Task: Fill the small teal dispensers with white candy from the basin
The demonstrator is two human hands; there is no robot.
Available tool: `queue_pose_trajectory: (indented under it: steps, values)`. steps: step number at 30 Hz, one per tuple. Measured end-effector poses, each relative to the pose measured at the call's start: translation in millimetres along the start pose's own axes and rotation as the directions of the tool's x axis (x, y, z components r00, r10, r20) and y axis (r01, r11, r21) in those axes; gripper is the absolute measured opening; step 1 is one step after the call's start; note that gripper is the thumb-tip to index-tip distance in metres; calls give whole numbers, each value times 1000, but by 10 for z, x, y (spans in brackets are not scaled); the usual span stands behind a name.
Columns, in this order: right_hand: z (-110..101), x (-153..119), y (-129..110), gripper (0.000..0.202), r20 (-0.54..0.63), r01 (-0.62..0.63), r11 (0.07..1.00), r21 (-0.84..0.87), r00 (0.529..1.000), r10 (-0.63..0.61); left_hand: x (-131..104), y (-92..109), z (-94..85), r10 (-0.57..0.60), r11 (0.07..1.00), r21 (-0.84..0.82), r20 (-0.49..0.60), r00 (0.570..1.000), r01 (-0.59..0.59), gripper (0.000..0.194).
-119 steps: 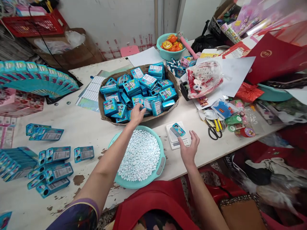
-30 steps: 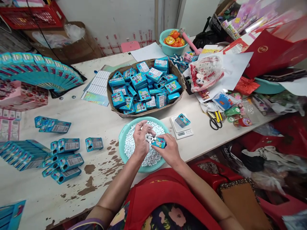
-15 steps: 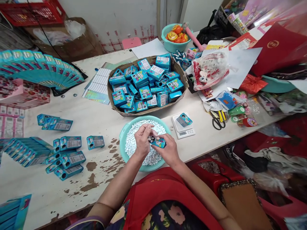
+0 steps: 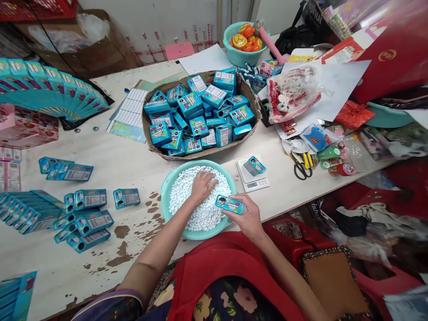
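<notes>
My left hand (image 4: 202, 187) is down on the white candies (image 4: 197, 218) in the turquoise basin (image 4: 165, 191). Its fingertips dip among the candies, so what they hold, if anything, is hidden. Over the basin's right edge, my right hand (image 4: 246, 215) grips a small blue box (image 4: 230, 204) between thumb and fingers, its printed face up and a round hole at the left end. Another blue box (image 4: 257, 165) lies on a white scale (image 4: 253, 183) right of the basin. Behind the basin, a cardboard tray (image 4: 200, 155) is heaped with blue boxes.
Several blue boxes (image 4: 90, 222) lie in groups on the left, with one single box (image 4: 126, 198) nearer the basin. Scissors (image 4: 303, 169) and bagged items (image 4: 294, 96) are at the right. A bowl of orange toys (image 4: 245, 55) stands at the back.
My left hand has moved away from the box, down onto the candies. My right hand has moved slightly right with the box still in it. The view has shifted a little.
</notes>
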State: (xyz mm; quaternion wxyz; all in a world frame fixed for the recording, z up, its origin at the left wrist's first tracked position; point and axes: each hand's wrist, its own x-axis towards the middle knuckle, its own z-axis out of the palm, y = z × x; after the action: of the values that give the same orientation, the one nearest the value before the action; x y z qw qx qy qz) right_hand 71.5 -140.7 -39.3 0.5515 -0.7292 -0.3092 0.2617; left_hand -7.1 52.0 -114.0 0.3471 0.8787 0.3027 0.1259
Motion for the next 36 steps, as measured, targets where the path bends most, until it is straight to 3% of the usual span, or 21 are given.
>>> queue_pose_trajectory:
  steps: [3,6,9,11,13,15,16,18,20,22,26,28,31,36]
  values:
    - [-21,0,12,39,-43,-33,999,-7,999,33,-147,2,137,17,975,219,115,993,-42,34]
    - [8,16,-14,39,-71,-53,998,-22,996,51,-312,-11,170,-27,958,286,67,997,7,32]
    - [51,26,-39,38,-45,-58,998,-33,997,57,-400,-84,142,-118,982,144,-56,991,125,27]
    - [81,29,-39,38,-49,-55,997,-51,997,53,-412,-93,77,-235,969,-104,-134,963,222,26]
    - [118,37,-30,39,-66,-39,995,-91,997,33,-404,-16,-45,-421,839,-438,-145,896,323,30]
    - [170,51,-22,38,-63,2,988,-154,998,-12,-397,152,-223,-557,588,-732,-58,828,344,31]
    - [205,61,-23,37,-51,30,981,-190,998,-40,-396,257,-322,-576,460,-830,-8,817,316,31]
    - [292,83,-37,34,-4,92,961,-262,995,-96,-403,474,-505,-539,273,-934,48,841,228,29]
    - [391,104,-67,31,43,137,939,-317,991,-130,-411,649,-629,-483,192,-972,26,875,135,25]
    - [480,119,-106,31,73,159,925,-344,987,-143,-411,751,-675,-460,184,-981,-33,887,58,23]
    - [555,130,-185,31,86,172,917,-359,985,-151,-384,796,-646,-502,201,-980,-98,859,6,25]
    - [541,128,-227,31,76,180,914,-364,984,-163,-370,806,-639,-511,201,-979,-120,851,-18,26]
    - [498,124,-295,30,74,199,913,-357,980,-185,-355,854,-667,-465,226,-973,-152,872,-49,24]
    - [450,135,-361,31,53,191,926,-326,982,-184,-329,942,-722,-455,251,-967,-144,879,-28,27]
